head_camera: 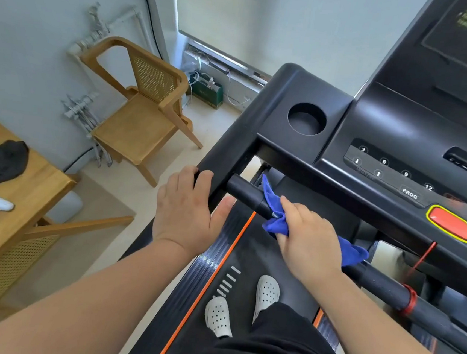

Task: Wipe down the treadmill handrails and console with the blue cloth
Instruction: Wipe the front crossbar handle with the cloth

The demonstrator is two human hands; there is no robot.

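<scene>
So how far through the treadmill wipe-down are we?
Done: cannot tell; no surface shows wiping marks. In hand: the right hand grips the blue cloth around the black crossbar, while the left hand grips the left handrail. Left: likely the console, which the cloth is not touching.

Left grip (186, 209) sits on the side handrail (230, 136) end. Right grip (306, 241) is just beside it, over the cloth (274, 226) on the crossbar (242, 190). Console (402, 130) lies ahead, cup holder (306, 121) in its left corner. Chair (136, 133) and tabletop (34, 192) stand off left.
</scene>
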